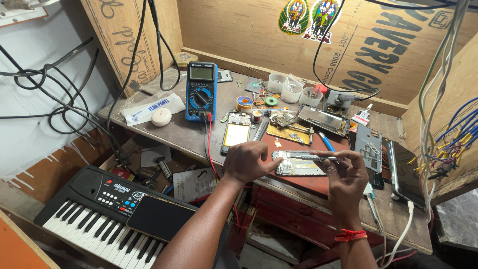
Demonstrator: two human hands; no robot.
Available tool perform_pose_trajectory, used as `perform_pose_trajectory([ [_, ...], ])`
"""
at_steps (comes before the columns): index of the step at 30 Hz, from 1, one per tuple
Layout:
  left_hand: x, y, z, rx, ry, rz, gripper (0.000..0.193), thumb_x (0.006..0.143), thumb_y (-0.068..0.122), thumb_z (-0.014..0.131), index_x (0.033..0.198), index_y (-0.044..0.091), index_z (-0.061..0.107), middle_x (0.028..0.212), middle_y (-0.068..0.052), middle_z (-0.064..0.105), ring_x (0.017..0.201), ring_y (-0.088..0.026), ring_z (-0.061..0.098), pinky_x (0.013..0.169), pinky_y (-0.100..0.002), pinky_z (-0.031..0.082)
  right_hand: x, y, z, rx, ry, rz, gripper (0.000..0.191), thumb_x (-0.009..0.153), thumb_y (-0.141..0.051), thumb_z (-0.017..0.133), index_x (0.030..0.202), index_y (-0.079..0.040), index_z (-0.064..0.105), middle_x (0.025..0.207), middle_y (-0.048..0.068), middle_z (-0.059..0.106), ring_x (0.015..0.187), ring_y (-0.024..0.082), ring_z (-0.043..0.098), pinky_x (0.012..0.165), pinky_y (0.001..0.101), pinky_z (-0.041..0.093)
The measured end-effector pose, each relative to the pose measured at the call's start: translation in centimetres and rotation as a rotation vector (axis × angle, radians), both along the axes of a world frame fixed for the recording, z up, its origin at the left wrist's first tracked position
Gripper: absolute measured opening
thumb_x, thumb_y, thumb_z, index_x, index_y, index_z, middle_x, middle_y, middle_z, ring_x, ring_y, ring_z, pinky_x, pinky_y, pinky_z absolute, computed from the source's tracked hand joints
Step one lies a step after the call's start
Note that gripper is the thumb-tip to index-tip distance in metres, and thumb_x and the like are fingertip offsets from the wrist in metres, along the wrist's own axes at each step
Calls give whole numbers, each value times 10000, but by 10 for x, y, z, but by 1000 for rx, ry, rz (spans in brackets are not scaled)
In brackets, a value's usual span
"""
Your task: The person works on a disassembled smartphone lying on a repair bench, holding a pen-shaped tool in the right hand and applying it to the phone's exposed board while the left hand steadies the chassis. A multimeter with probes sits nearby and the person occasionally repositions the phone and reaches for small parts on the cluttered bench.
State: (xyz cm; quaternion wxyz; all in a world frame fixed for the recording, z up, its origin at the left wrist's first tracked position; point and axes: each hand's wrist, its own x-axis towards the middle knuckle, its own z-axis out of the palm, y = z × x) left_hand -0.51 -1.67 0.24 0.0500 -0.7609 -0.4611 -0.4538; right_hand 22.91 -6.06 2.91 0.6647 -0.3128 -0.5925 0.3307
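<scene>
This is a small phone and electronics repair workshop, set up in a nook walled with bare plywood boards point(259, 35). The worn wooden workbench point(174, 130) carries a blue digital multimeter with red and black leads point(201, 91), opened smartphones with bare circuit boards point(236, 131), a spool of solder wire point(244, 102) and small clear plastic parts cups point(292, 90). Loose black cables point(59, 94) hang along the wall, and a black electronic keyboard point(107, 211) sits below the bench.

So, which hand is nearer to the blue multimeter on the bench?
The left hand. It rests on the opened phone, just below and to the right of the blue multimeter. The right hand, pinching metal tweezers, is farther to the right.
</scene>
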Motion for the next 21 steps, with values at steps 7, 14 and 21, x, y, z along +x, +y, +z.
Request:
perform_pose_trajectory([
  [7, -1, 0, 0, 3, -4, -1, 493, 775, 485, 836, 587, 124, 556, 576, -53, 592, 533, -254, 633, 525, -402, 503, -1, 1, 0, 6, 18, 8, 224, 990, 125, 548, 1129, -41, 492, 1125, 238, 720, 1146, 336, 722, 1022, 410, 621],
  [14, -1, -1, -2, 7, -17, 5, 489, 767, 490, 835, 591, 127, 560, 587, -54, 598, 542, -263, 632, 528, -404, 504, -1, -2, 0, 6, -8, -15, 236, 983, 131, 553, 1134, -39, 488, 1129, 237, 720, 1143, 330, 724, 1011, 397, 613],
  [21, -1, -3, 3, -4, -33, -5, 482, 766, 482, 819, 583, 117, 564, 574, -55, 600, 522, -256, 635, 510, -410, 503, 1, 0, -3, 13, 1, -53, 244, 980, 125, 561, 1142, -49, 503, 1124, 216, 727, 1125, 296, 730, 997, 377, 621],
])
